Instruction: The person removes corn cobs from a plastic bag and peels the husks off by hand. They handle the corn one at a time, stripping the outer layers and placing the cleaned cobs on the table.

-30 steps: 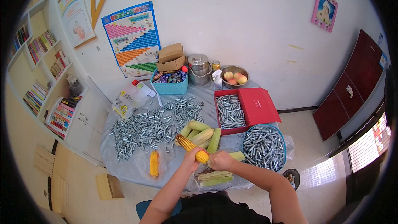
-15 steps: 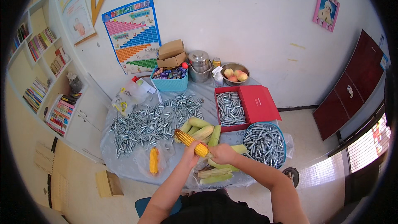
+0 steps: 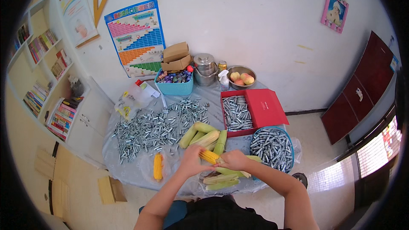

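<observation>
Above the near edge of the table, a peeled yellow corn cob (image 3: 209, 156) is held between my two hands. My left hand (image 3: 191, 161) is closed around its left end and hides the tip. At the other end, my right hand (image 3: 233, 160) grips the base, where pale green husk shows around the fingers. Just beyond the hands lies a pile of ears of corn in green husks (image 3: 208, 138). Stripped husks (image 3: 221, 180) lie below the right hand. Another peeled corn cob (image 3: 158, 166) rests on clear plastic to the left.
Many small metal cylinders (image 3: 147, 132) are spread over the table's left half. More fill a red box (image 3: 253, 129) and a blue-rimmed tub (image 3: 293, 155) on the right. Behind stand a teal basket (image 3: 175, 88), a metal pot (image 3: 205, 64), a spray bottle (image 3: 224, 80) and a bowl of peaches (image 3: 242, 86).
My left hand has shifted up the cob and now covers its dark tip. The cob has swung flatter and sits slightly lower. My right hand has stayed at its base, moving slightly right.
</observation>
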Tool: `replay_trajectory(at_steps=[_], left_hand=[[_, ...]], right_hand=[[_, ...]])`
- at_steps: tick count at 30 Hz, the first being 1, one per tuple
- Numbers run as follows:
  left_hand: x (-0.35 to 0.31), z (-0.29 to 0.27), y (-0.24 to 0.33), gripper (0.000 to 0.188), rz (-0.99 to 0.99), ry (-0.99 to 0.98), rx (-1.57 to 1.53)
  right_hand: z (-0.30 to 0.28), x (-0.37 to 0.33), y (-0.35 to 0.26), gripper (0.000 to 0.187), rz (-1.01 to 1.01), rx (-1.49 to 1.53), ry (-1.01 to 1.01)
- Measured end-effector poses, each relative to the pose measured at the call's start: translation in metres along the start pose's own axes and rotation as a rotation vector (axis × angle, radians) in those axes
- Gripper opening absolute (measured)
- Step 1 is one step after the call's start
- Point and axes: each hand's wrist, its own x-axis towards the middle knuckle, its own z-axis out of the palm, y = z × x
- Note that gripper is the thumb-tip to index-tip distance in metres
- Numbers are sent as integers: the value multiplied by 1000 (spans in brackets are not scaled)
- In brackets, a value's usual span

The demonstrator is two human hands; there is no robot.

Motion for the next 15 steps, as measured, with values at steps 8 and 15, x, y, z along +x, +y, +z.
replay_trajectory(at_steps=[8, 15], left_hand=[[6, 24, -5, 27, 145, -571, 101], [4, 38, 0, 19, 254, -524, 295]], right_hand=[[-7, 8, -8, 46, 8, 12, -153], [28, 34, 12, 36, 181, 186, -394]])
